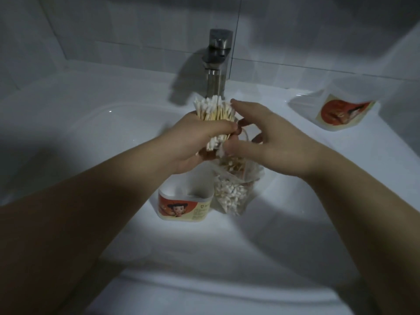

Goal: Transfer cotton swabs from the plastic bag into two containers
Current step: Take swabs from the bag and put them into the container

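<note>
Above basin (113, 123) centre, before faucet (218, 60), cotton swab bundle (216, 110) is clamped in left grip (193, 137). Right grip (272, 144) is held apart, index and thumb touching bundle ends. Plastic bag (234, 192), swabs inside, is set in basin, touching labelled container (184, 205) at its left. Second container (341, 112) is placed at counter's right edge.

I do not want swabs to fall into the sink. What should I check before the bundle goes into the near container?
1. Left hand grips the swab bundle all round: ok.
2. Right hand touches the bundle's top to steady it: ok.
3. Near container upright, mouth open: ok.
4. Plastic bag clear of that mouth: ok.
5. Second container, far right, upright: cannot tell.
</note>
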Demonstrator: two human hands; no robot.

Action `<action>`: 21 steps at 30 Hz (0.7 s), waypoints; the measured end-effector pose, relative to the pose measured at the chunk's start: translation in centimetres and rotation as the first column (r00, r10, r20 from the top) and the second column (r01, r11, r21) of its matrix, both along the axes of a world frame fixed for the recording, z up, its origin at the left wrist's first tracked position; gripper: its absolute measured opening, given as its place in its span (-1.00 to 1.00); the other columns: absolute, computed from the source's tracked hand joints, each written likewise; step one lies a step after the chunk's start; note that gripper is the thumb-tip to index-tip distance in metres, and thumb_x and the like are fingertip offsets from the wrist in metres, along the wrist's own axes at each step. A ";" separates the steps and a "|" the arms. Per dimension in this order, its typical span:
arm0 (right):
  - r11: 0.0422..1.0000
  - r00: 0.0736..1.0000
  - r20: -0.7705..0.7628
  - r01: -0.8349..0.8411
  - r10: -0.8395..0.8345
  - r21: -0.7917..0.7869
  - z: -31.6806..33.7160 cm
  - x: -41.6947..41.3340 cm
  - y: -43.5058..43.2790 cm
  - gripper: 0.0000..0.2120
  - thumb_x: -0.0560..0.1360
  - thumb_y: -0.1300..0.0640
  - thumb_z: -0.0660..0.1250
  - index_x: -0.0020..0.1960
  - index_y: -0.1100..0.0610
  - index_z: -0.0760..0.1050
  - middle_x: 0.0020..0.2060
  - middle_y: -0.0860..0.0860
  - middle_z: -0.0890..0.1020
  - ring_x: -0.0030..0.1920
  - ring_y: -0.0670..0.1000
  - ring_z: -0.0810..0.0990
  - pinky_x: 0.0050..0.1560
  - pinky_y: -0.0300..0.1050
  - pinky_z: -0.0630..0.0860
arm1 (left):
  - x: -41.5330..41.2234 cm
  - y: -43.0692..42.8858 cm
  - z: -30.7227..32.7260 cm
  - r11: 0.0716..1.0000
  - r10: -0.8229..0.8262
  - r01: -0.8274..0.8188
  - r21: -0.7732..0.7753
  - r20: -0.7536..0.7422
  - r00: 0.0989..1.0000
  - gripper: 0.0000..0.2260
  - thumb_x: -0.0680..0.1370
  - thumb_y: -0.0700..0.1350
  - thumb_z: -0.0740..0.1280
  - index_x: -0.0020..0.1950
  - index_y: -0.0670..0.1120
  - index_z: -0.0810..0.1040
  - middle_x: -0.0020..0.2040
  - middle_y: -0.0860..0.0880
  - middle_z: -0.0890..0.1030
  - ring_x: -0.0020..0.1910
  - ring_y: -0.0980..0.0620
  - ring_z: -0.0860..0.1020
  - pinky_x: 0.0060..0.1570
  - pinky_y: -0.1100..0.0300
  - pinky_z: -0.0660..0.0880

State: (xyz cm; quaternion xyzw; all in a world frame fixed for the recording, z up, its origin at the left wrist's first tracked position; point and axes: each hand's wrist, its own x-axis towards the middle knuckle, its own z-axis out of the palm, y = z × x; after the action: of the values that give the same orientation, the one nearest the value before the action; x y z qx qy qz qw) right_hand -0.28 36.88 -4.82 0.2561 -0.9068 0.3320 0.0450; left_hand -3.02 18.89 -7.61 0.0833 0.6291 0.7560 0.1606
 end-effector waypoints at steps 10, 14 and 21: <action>0.993 0.980 -0.197 0.046 -0.025 0.106 -0.4 -0.8 -0.1 -0.33 0.31 -0.23 0.53 0.31 0.00 0.41 0.10 -0.10 0.63 0.07 -0.20 0.55 0.04 -0.30 0.52 | 0.4 0.2 0.5 0.996 -0.056 0.046 0.080 0.134 0.989 -0.90 0.59 -0.26 0.37 0.01 -0.11 0.66 -0.22 -0.03 0.70 -0.29 0.12 0.66 -0.36 0.23 0.57; 0.996 0.990 -0.109 -0.083 0.087 0.043 -0.6 -0.3 -0.4 0.00 0.17 -0.37 0.55 0.46 -0.25 0.10 0.05 -0.32 0.46 0.11 -0.50 0.38 0.12 -0.66 0.22 | 0.5 0.3 0.6 0.984 -0.096 0.076 0.159 0.124 0.988 -0.90 0.59 -0.32 0.34 -0.01 -0.19 0.64 -0.22 -0.09 0.66 -0.29 0.06 0.64 -0.29 0.16 0.61; 0.997 0.993 -0.110 -0.041 0.033 -0.069 -0.9 -0.9 -0.5 -0.40 0.40 -0.26 0.48 0.38 -0.18 0.42 0.09 -0.25 0.65 0.14 -0.28 0.55 0.03 -0.49 0.42 | 0.6 0.2 0.6 0.998 -0.059 0.059 0.009 0.089 0.994 -0.84 0.57 -0.27 0.38 0.08 -0.10 0.71 -0.13 -0.06 0.71 -0.21 0.05 0.66 -0.30 0.20 0.57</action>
State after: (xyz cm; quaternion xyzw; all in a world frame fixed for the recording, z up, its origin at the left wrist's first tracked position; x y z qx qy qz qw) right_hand -1.17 36.35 -5.77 0.2888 -0.8857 0.3502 0.0974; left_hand -2.37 19.08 -7.04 0.0686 0.6163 0.7557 0.2105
